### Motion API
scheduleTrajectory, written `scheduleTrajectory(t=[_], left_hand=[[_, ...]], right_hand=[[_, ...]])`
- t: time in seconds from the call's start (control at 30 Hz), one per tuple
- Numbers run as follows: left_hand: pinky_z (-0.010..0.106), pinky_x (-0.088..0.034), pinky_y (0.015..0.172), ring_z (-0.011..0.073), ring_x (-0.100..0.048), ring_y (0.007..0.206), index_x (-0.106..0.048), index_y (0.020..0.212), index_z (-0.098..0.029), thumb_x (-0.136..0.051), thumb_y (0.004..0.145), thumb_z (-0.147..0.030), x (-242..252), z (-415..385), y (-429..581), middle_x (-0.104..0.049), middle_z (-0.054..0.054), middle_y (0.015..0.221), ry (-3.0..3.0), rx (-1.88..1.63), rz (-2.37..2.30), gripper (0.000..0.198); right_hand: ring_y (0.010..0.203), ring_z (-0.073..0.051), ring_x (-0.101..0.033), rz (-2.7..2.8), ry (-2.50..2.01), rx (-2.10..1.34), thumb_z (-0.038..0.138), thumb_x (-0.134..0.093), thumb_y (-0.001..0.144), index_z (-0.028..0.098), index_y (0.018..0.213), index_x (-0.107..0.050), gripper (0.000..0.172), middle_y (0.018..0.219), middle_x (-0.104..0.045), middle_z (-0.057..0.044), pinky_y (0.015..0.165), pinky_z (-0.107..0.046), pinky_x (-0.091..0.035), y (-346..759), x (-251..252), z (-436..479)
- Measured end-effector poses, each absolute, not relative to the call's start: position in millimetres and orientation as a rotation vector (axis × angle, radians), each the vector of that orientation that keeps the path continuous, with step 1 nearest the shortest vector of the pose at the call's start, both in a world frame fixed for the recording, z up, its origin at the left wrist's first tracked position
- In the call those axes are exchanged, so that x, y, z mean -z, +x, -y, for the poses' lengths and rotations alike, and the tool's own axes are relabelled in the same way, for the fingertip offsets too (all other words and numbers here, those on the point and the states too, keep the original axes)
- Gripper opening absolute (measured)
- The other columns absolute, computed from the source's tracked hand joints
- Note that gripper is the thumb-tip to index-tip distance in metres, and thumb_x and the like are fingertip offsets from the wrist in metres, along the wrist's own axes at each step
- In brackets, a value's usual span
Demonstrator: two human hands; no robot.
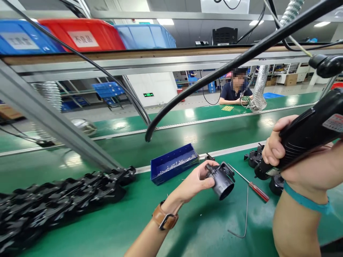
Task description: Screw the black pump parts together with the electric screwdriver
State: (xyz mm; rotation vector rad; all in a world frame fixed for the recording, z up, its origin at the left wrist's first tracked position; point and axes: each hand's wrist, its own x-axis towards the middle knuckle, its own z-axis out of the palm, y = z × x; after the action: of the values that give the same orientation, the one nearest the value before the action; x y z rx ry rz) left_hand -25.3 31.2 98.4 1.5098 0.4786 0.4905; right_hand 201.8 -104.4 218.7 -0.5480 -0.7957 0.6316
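My left hand [199, 180] grips a black plastic cylindrical housing [223, 184], its round opening tilted down and toward me just over the green bench. Raised at the right, my right hand [276, 146] is wrapped round a black electric screwdriver [308, 128]; its tip points down-left and is hard to make out against the black parts behind. A red-handled screwdriver [258, 191] lies right of the housing, beside a bent metal hex key [245, 214]. Behind my left hand sits a blue tray [171, 166] holding many small screws.
Rows of black parts [61, 203] cover the bench's left side. More black housings [253, 157] stand at the right, near the screwdriver. A thick black cable [214, 73] hangs across the view. Bins line the shelf above, including a red bin [83, 34]. A co-worker [235, 89] sits opposite.
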Motion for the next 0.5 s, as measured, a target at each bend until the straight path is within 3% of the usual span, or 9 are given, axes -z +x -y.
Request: scheduleTrajectory(t=[0.1, 0.3, 0.5], left_hand=[[0.036, -0.049, 0.09, 0.0264, -0.067, 0.106, -0.06, 0.12, -0.024, -0.087, 0.062, -0.071, -93, -25, -30, -0.071, 0.01, 0.118, 1.424, -0.481, -0.463, 0.08], [0.04, -0.05, 0.093, 0.0281, -0.066, 0.108, -0.058, 0.12, -0.022, -0.081, 0.068, -0.074, -89, -17, -35, -0.07, 0.012, 0.119, 1.488, -0.442, -0.477, 0.078], [0.052, -0.046, 0.104, 0.0345, -0.06, 0.121, -0.053, 0.132, -0.025, -0.086, 0.067, -0.032, -61, 7, -35, -0.066, 0.011, 0.128, 2.121, -0.527, -0.976, 0.073]], right_hand=[[0.036, -0.024, -0.054, 0.742, -0.548, -0.56, 0.054, -0.039, 0.086, 0.021, 0.067, -0.069, 0.048, 0.062, -0.066, -0.011, 0.03, -0.038, -0.035, 188, -222, 104], [0.037, -0.023, -0.054, 0.79, -0.53, -0.547, 0.053, -0.04, 0.089, 0.022, 0.069, -0.069, 0.047, 0.061, -0.065, -0.009, 0.029, -0.036, -0.035, 185, -223, 104], [0.039, -0.023, -0.055, 0.814, -0.561, -0.593, 0.055, -0.035, 0.091, 0.021, 0.071, -0.071, 0.053, 0.06, -0.064, -0.009, 0.032, -0.035, -0.038, 180, -222, 101]])
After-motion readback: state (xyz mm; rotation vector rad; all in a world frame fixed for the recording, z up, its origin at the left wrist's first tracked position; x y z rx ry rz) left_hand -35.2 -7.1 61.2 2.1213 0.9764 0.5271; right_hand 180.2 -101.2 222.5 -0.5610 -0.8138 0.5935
